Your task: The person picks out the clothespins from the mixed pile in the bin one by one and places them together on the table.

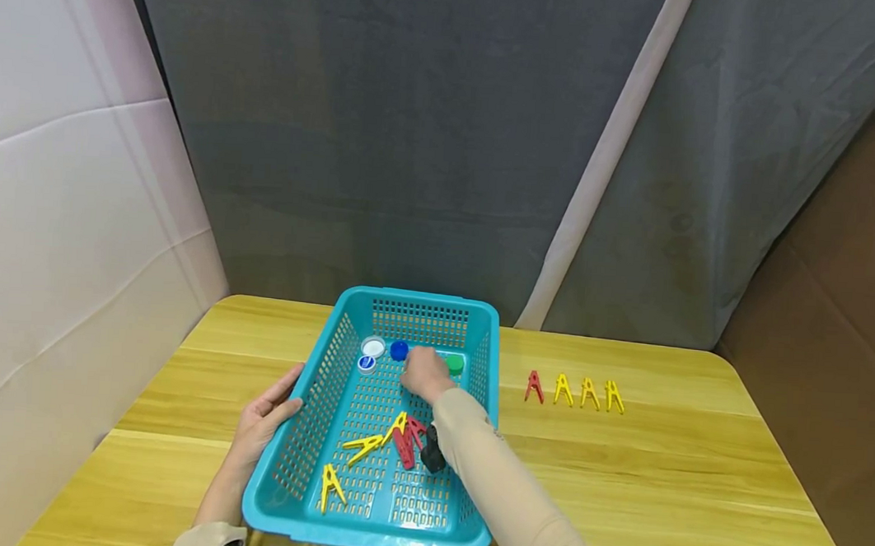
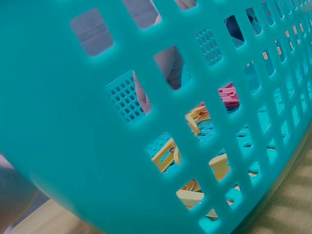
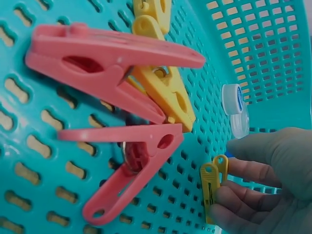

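A blue-green plastic basket [image 1: 379,542] stands on the table. My left hand [image 1: 260,424] rests against the outside of its left wall, thumb and fingertips at the rim. Inside the basket, my right hand [image 1: 426,375] reaches toward the far end. In the right wrist view its fingers pinch a yellow clothespin [image 3: 210,187], hidden by the hand in the head view. Around it lie a blue cap [image 1: 399,351], a green cap [image 1: 455,364], a white cap [image 1: 372,347] and a white-and-blue cap [image 1: 367,364]. Red clothespins [image 3: 117,53] and yellow clothespins [image 1: 331,488] lie nearer.
Right of the basket, one red clothespin [image 1: 534,386] and several yellow clothespins [image 1: 590,393] stand in a row on the wooden table [image 1: 664,483]. A grey curtain [image 1: 415,140] hangs behind the table, with a white panel [image 1: 64,163] at left and a brown one [image 1: 840,245] at right.
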Motion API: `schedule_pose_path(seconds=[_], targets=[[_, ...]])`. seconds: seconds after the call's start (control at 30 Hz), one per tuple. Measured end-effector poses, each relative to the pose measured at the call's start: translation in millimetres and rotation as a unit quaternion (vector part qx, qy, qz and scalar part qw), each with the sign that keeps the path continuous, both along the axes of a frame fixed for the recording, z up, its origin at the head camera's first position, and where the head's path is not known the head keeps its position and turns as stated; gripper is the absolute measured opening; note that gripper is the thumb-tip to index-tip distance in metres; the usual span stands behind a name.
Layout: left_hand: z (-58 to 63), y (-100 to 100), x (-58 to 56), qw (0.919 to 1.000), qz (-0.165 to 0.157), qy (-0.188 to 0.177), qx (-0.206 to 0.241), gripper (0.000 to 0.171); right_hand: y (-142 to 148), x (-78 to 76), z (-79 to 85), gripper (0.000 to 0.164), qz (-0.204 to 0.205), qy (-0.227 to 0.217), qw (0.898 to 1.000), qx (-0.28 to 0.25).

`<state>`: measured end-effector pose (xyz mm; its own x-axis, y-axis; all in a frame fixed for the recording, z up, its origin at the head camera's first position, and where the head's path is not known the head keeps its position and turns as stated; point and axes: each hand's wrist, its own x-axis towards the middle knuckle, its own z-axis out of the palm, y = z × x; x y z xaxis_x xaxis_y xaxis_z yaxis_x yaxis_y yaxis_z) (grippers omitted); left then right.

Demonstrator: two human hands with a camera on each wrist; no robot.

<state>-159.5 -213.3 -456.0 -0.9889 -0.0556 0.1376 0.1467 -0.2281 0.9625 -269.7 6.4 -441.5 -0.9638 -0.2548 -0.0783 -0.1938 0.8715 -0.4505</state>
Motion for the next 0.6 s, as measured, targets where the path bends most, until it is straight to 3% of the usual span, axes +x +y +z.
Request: schedule_pose_path(seconds=[0.17, 0.37, 0.5, 0.53, 0.6], targets=[[0.8, 0, 0.5, 1.0, -0.001, -0.003, 0.005, 0.046, -1, -2.1, -3.1, 0.029, 0.011, 0.01, 1.0, 0.026], [1.5, 0, 0.4, 1.0, 0.0, -0.004, 0.001, 0.048, 0, -10.2, -14.6, 0.022, 0.017, 0.038, 0.999, 0.027], [1.7, 0, 0.6, 1.0, -0.003, -0.007, 0.006, 0.049, -1, -8.1, -12.8, 0.022, -0.031, 0.05, 0.998, 0.034], [1.8, 0, 0.6, 0.9999, -0.004, -0.008, 0.007, 0.049, -2, -2.5, -2.9, 0.026, -0.052, 0.031, 0.997, 0.038], [1.9, 0, 0.6, 0.9999, -0.005, -0.008, 0.007, 0.048, -1, 0.4, -1.7, 0.031, -0.075, 0.029, 0.996, 0.044]])
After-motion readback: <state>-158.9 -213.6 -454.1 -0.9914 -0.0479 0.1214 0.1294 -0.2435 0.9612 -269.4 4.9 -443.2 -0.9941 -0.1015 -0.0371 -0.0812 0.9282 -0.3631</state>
